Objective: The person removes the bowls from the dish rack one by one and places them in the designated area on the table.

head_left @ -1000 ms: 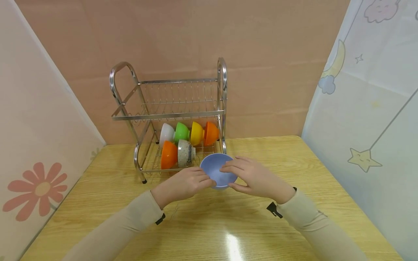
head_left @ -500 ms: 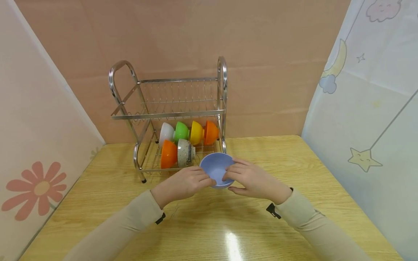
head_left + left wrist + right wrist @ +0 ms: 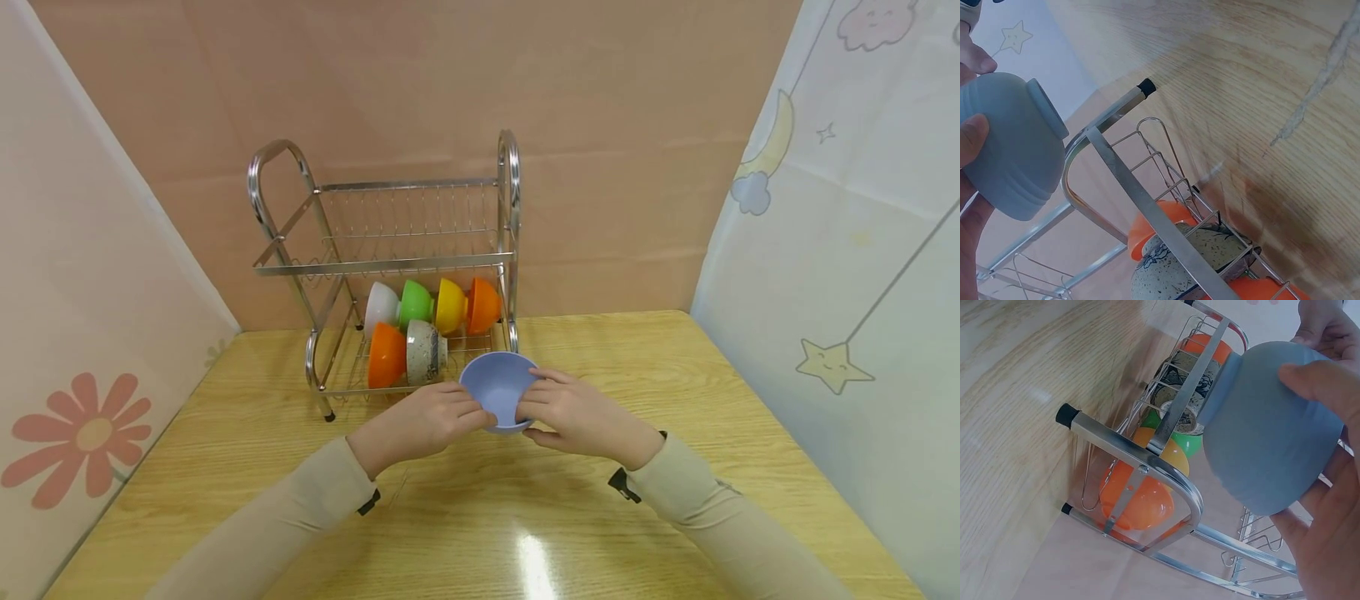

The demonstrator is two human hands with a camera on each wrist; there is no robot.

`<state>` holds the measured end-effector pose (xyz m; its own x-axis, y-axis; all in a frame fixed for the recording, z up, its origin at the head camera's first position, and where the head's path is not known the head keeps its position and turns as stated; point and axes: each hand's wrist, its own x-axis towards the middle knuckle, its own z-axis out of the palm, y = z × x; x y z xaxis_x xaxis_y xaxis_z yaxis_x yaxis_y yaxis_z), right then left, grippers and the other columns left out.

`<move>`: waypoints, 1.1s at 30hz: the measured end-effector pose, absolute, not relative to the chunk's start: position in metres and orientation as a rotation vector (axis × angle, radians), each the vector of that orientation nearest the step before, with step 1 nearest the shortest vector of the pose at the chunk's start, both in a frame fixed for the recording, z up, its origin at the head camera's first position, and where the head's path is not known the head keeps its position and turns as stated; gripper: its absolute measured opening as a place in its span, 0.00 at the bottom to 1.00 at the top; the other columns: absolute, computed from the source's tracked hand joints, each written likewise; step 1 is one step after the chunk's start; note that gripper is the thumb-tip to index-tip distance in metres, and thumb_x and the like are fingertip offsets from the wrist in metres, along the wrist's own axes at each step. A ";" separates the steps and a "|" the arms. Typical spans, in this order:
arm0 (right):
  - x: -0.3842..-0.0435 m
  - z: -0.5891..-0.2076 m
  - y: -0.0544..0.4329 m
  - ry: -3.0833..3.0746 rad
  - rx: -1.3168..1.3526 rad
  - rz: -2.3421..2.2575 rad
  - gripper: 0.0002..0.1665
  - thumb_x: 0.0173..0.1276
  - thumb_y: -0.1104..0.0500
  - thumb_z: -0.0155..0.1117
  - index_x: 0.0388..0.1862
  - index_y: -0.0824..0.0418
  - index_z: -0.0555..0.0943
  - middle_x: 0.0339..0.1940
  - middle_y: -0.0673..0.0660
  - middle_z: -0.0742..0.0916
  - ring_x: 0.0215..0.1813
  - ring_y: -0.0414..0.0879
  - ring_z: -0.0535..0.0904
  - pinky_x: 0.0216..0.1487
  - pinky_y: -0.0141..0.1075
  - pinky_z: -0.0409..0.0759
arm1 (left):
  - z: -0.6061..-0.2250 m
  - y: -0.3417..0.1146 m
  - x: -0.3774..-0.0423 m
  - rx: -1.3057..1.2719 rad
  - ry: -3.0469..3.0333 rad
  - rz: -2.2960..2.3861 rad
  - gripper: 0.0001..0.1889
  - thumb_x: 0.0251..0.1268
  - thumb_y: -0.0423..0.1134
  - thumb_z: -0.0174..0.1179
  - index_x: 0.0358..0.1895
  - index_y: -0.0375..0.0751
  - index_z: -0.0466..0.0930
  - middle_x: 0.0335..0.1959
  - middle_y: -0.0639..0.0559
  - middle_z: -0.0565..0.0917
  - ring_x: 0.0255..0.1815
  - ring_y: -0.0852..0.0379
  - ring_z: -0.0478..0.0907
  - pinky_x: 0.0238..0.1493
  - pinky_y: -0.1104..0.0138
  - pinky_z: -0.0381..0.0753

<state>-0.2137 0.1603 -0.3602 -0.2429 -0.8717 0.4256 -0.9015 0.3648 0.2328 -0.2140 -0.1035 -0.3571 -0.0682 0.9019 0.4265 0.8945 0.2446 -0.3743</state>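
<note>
A light blue bowl point(image 3: 498, 385) is held off the table in front of the rack's right end, its hollow tilted toward me. My left hand point(image 3: 431, 418) grips its left rim; in the left wrist view the thumb presses on the ribbed outer wall. On the other side my right hand point(image 3: 581, 419) pinches the right rim, fingers inside and thumb outside. The right wrist view shows the bowl's outer wall point(image 3: 1266, 431) and foot ring facing the rack. Some fingertips inside the bowl are hidden in the wrist views.
Behind the bowl stands a two-tier metal dish rack point(image 3: 390, 267). Its lower tier bears several tilted bowls: white point(image 3: 382, 307), green point(image 3: 416, 305), yellow point(image 3: 451, 306), orange point(image 3: 483, 306), another orange point(image 3: 386, 357) and speckled grey point(image 3: 423, 352). Wooden table point(image 3: 637, 367) lies beneath.
My right hand has shifted slightly left and its fingers have drawn in around the bowl's right rim. The left hand and the bowl have barely moved.
</note>
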 end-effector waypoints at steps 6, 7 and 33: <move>-0.214 -0.361 0.159 -2.121 1.539 0.066 0.12 0.55 0.56 0.76 0.35 0.52 0.81 0.33 0.44 0.86 0.39 0.39 0.83 0.63 0.48 0.74 | -0.357 -0.104 -0.214 -1.632 -1.963 0.027 0.12 0.61 0.33 0.66 0.46 0.46 0.80 0.38 0.60 0.86 0.41 0.64 0.82 0.50 0.72 0.78; -0.214 -0.362 0.159 -2.112 1.540 0.064 0.12 0.54 0.57 0.76 0.35 0.52 0.81 0.32 0.44 0.86 0.39 0.38 0.82 0.62 0.47 0.75 | -0.357 -0.105 -0.214 -1.632 -1.965 0.029 0.12 0.61 0.33 0.66 0.46 0.46 0.80 0.38 0.60 0.86 0.41 0.64 0.82 0.50 0.72 0.78; -0.215 -0.360 0.165 -2.036 1.484 0.019 0.16 0.48 0.60 0.78 0.30 0.51 0.78 0.26 0.43 0.83 0.32 0.39 0.79 0.56 0.45 0.79 | -0.323 -0.120 -0.223 -1.425 -2.069 -0.299 0.10 0.55 0.36 0.71 0.41 0.44 0.83 0.35 0.56 0.86 0.33 0.61 0.80 0.39 0.69 0.82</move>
<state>-0.2151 0.1651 -0.3599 -0.1839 -0.8583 0.4790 -0.8672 0.3711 0.3321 -0.2227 -0.1203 -0.3230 -0.2415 0.7697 0.5909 0.9055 0.3977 -0.1480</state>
